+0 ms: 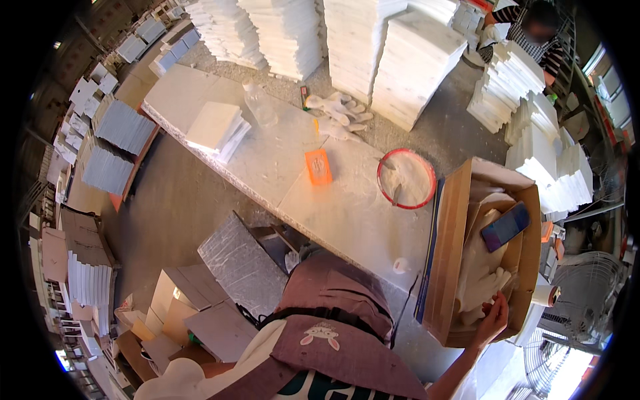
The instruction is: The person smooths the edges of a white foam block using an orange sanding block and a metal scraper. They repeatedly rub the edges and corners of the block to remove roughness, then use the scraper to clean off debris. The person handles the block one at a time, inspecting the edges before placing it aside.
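Note:
My right hand (493, 318) reaches over the near edge of a cardboard box (448, 260) on the right. Its fingers are bent and closed at the edge of a white work glove (492, 283) lying in the box. How firmly they grip it is hard to see. More pale fabric lies beside the glove. A dark blue phone (505, 227) rests on top inside the same box. My left hand is out of the picture.
Left of the box, the long stone-topped table holds a red-rimmed tub of pale powder (412, 179), an orange box (319, 167), white gloves (339, 110), a clear bottle (260, 107) and stacked tiles (215, 127). Tall slab stacks (413, 60) stand behind; a person (533, 37) is at far right.

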`<state>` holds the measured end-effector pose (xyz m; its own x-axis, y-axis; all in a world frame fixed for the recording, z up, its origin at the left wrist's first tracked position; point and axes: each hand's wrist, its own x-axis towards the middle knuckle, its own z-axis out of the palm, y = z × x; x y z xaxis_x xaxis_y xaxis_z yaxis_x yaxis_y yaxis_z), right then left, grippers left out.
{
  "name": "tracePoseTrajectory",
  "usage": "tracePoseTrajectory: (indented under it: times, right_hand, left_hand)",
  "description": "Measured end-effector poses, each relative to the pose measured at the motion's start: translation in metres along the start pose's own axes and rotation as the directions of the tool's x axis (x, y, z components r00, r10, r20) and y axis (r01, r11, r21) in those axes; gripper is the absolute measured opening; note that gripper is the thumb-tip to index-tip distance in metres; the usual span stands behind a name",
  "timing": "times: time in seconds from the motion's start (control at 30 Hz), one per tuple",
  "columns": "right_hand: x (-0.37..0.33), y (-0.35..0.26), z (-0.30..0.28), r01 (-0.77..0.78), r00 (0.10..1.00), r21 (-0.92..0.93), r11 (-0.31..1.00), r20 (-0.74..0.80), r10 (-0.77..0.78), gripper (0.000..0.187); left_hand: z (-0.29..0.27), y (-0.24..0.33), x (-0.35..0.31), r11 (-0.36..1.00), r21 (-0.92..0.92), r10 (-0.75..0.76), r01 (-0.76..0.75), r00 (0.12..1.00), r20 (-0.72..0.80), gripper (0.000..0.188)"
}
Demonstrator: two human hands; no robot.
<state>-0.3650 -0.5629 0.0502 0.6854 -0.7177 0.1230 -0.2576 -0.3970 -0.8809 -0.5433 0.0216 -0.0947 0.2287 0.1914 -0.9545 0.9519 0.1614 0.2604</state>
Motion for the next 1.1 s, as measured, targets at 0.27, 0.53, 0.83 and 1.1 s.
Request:
tracePoseTrajectory:
  times: [0.27, 0.53, 0.83, 1.1]
  right_hand:
    - [-0.026, -0.041, -0.007, 0.234, 0.964, -0.068, 0.970, -0.108, -0.241, 0.029]
    - [-0.100, -0.107, 0.018, -0.004, 0.781, 0.266, 0.964, 0.602, -0.163, 0.024]
    - [-0.129, -0.081, 0.026, 0.067, 0.410, -0.015, 0.998, 0.912, -0.014, 0.042]
    - [-0.127, -0.103, 0.017, -0.085, 0.390, 0.054, 0.995, 0.921, -0.017, 0.040]
  left_hand:
    - [-0.007, -0.025, 0.000, 0.991, -0.072, -0.108, 0.110, 0.994, 0.031, 0.031]
    - [-0.055, 0.050, 0.010, 0.983, -0.141, 0.099, -0.115, 0.989, -0.115, 0.031]
    - [0.109, 0.208, -0.124, 0.702, 0.126, 0.522, -0.701, 0.627, 0.579, 0.028]
    - [0.168, 0.231, -0.158, 0.109, 0.340, 0.302, -0.934, 0.357, 0.884, 0.036]
